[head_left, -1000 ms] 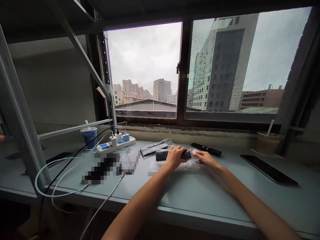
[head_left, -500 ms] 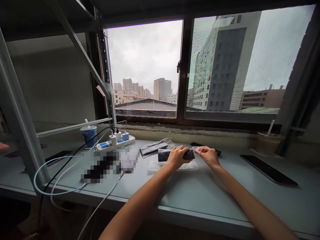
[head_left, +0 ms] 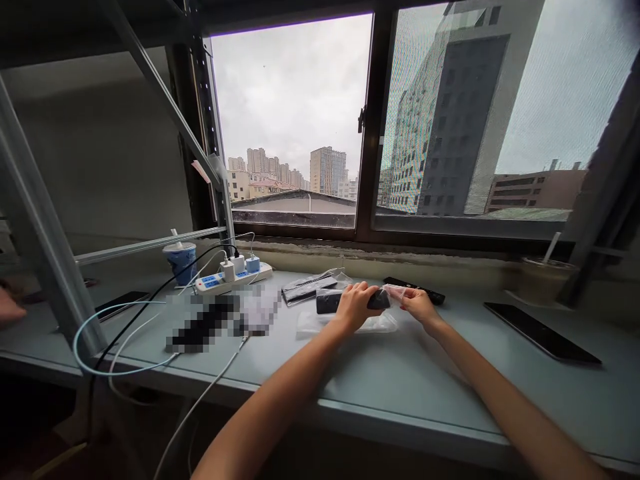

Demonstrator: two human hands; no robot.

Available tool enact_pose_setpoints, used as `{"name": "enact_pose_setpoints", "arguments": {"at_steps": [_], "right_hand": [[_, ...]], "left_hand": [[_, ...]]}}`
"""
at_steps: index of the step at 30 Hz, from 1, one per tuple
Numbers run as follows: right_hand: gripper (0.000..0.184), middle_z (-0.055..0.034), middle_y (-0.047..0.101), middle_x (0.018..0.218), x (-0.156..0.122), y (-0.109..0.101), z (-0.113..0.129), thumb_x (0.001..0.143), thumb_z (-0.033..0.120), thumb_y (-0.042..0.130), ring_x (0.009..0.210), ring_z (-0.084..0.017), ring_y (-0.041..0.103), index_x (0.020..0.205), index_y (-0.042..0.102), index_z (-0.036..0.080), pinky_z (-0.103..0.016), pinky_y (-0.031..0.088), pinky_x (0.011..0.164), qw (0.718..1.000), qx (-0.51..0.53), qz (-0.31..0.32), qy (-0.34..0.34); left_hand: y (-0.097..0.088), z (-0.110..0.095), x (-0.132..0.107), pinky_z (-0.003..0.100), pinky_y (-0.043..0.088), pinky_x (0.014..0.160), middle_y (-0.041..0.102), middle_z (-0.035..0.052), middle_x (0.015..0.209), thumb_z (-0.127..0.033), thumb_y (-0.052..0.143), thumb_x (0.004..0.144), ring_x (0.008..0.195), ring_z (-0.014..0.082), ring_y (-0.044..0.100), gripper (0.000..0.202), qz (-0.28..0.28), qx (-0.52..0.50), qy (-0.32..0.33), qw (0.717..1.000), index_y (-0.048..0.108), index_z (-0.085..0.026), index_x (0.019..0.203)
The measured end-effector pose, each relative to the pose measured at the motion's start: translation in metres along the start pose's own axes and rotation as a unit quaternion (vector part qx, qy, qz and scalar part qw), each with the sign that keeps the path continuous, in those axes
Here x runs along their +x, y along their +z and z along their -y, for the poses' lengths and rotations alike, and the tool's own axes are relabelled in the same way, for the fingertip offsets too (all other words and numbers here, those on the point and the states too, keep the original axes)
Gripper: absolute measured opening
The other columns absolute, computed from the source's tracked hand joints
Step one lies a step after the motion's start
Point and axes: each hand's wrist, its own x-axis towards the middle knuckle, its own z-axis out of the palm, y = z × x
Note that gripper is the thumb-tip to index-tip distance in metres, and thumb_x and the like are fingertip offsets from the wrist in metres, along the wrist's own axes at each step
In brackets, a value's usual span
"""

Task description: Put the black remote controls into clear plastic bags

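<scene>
Now my left hand (head_left: 356, 305) clamps the black device (head_left: 327, 304) steady near the desk's (head_left: 400, 387) far edge, right hand (head_left: 418, 304) pinching its clear wrapper (head_left: 397, 292).

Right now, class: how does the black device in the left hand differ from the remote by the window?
The device is thick and blunt; the remote is slim and flat. The left hand grips the device, with the right hand pinching a clear bag at its end; the remote lies on the table. Both are black and long.
</scene>
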Motion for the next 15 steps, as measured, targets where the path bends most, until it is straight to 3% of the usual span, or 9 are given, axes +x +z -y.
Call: {"name": "enact_pose_setpoints", "arguments": {"at_steps": [7,13,15], "right_hand": [[0.048,-0.0058,0.064,0.067,-0.003,-0.001,0.004,0.049,0.060,0.067,0.068,-0.019,0.059,0.066,0.069,0.015,-0.025,0.041,0.056,0.995,-0.010,0.083,0.058],[0.055,-0.0053,0.061,0.062,-0.002,0.001,0.004,0.048,0.066,0.063,0.063,-0.017,0.054,0.062,0.066,0.014,-0.027,0.041,0.056,0.996,-0.027,0.086,0.004],[0.058,-0.0058,0.063,0.068,-0.001,0.002,0.004,0.049,0.068,0.061,0.065,-0.017,0.053,0.068,0.067,0.014,-0.026,0.040,0.055,0.996,-0.028,0.080,-0.017]], "left_hand": [[0.003,0.006,-0.001,0.029,0.037,0.079,0.059,0.0013,0.090,-0.040,0.066,0.070,0.084,0.0177,0.054,0.041,-0.003,0.016,0.025,1.000,0.058,-0.023,0.105],[0.002,0.017,0.004,0.029,0.036,0.079,0.058,0.0013,0.090,-0.039,0.066,0.070,0.085,0.0178,0.053,0.042,-0.014,0.057,0.068,0.996,0.056,-0.026,0.108],[-0.001,0.020,0.006,0.030,0.035,0.079,0.057,0.0017,0.091,-0.038,0.066,0.070,0.086,0.0182,0.052,0.041,-0.018,0.079,0.083,0.993,0.056,-0.027,0.108]]}}
